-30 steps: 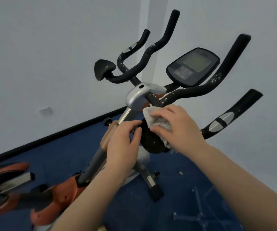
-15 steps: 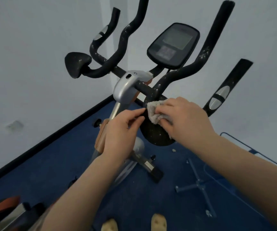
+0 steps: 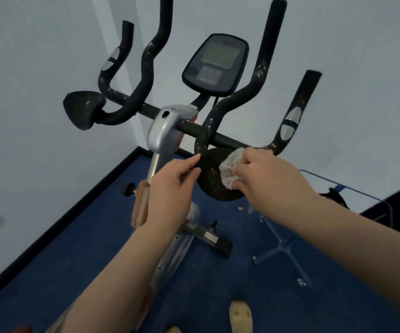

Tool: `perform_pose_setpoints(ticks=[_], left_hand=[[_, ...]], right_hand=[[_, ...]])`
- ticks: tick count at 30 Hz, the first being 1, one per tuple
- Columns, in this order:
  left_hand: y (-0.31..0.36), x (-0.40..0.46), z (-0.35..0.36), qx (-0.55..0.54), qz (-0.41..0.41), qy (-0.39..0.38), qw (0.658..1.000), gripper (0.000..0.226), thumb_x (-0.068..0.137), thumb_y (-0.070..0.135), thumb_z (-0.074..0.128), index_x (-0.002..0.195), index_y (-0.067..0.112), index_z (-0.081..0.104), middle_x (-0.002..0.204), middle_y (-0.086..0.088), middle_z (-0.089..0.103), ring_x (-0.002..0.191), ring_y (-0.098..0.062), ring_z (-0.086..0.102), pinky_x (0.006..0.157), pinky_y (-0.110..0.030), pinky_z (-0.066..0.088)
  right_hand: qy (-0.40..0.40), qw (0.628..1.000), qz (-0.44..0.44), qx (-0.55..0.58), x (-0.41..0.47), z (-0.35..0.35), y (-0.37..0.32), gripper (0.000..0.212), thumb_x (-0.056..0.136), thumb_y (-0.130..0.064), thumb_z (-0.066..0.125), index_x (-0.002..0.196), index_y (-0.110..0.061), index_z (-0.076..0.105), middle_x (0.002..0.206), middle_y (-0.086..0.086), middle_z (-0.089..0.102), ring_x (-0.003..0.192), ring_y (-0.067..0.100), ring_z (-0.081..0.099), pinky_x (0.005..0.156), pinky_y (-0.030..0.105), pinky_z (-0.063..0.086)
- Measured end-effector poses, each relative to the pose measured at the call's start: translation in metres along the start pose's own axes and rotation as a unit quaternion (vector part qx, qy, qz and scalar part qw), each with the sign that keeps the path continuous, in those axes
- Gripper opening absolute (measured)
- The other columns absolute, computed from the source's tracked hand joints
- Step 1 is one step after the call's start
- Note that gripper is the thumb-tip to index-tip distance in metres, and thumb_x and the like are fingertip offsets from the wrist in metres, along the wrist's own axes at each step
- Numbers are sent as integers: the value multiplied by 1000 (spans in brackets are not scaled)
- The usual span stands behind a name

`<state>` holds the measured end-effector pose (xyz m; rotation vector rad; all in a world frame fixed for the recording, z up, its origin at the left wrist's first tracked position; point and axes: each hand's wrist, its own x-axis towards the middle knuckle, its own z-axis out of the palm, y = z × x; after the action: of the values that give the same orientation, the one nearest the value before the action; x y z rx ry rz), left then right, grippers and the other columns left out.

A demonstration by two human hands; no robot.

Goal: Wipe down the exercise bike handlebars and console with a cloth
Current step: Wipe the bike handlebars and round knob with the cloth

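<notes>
right hand (image 3: 270, 179): fingers closed around a fluffy grey-white cloth (image 3: 230, 168), pressing it on the round black speckled elbow pad (image 3: 212, 183) at the right end of the black foam handlebars (image 3: 261, 75) | left hand (image 3: 170, 188): thumb and fingers pinch the left edge of this pad | dark oval console (image 3: 214, 64): above, between the 2 inner bars, untouched | blue carpet floor (image 3: 74, 248) below
</notes>
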<state>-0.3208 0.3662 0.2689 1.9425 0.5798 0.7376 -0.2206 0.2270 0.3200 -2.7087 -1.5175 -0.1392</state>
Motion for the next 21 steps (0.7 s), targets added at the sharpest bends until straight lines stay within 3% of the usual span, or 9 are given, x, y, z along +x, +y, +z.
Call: perform_pose_setpoints(ticks=[2, 4, 6, 8, 9, 11, 15, 17, 21], left_hand=[[-1, 1, -1, -6, -2, -7, 1000, 29, 89, 13, 62, 116, 23, 66, 92, 12, 66, 89, 4, 60, 79, -5, 44], [-1, 2, -2, -12, -1, -13, 1000, 29, 89, 13, 63, 116, 24, 66, 92, 15, 66, 89, 6, 60, 79, -3, 43], [-3, 4, -4, -19, 0, -17, 1000, 28, 89, 13, 64, 115, 24, 67, 91, 16, 66, 89, 6, 61, 79, -3, 44], [-5, 7, -6, -28, -7, -24, 999, 28, 88, 14, 65, 114, 25, 68, 92, 16, 67, 89, 4, 62, 80, -6, 46], [-6, 9, -7, -33, -11, -29, 999, 27, 88, 14, 65, 113, 24, 68, 92, 14, 69, 89, 3, 63, 81, -9, 47], [-7, 12, -10, -46, -21, -45, 998, 27, 87, 14, 67, 112, 23, 70, 92, 12, 71, 85, 2, 64, 79, -13, 50], [-7, 19, -15, -71, -36, -76, 994, 27, 84, 11, 69, 108, 24, 71, 87, 15, 72, 78, 4, 65, 71, -11, 49], [-8, 20, -16, -80, -41, -79, 993, 27, 83, 11, 70, 107, 24, 71, 87, 15, 71, 78, 6, 64, 70, -10, 49], [-9, 20, -15, -96, -43, -82, 991, 28, 84, 9, 69, 110, 20, 70, 89, 13, 71, 79, 6, 64, 69, -9, 48]], right_hand=[[8, 1000, 6, 4, -5, 2, -4, 10, 89, -23, 60, 96, -15, 63, 96, -2, 41, 81, 13, 37, 63, 26, 36], [-2, 996, 38, 84, -15, -3, -1, 14, 89, -28, 59, 95, -17, 66, 96, -4, 50, 83, 14, 48, 69, 26, 39], [18, 959, 117, 256, -26, -20, 4, 15, 87, -32, 61, 90, -22, 71, 92, -6, 64, 85, 10, 58, 76, 30, 45], [125, 900, 182, 375, -30, -34, 13, 9, 85, -30, 64, 89, -28, 72, 85, -16, 66, 83, 5, 60, 75, 25, 45], [172, 889, 192, 378, -27, -36, 16, 10, 85, -28, 65, 92, -27, 72, 85, -18, 64, 84, 5, 59, 75, 21, 43], [200, 910, 172, 320, -13, -32, 16, 13, 87, -28, 63, 98, -25, 71, 88, -11, 61, 87, 9, 55, 75, 19, 39], [135, 980, 42, 140, 20, -7, -4, 18, 87, -31, 62, 98, -20, 71, 98, -1, 60, 94, 20, 50, 79, 33, 41], [140, 988, -11, 70, 28, 6, -9, 15, 82, -29, 67, 90, -17, 72, 92, 2, 63, 90, 27, 53, 75, 36, 41], [142, 988, -28, 60, 30, 17, -9, 14, 80, -28, 68, 87, -17, 68, 90, 0, 67, 88, 26, 57, 77, 39, 43]])
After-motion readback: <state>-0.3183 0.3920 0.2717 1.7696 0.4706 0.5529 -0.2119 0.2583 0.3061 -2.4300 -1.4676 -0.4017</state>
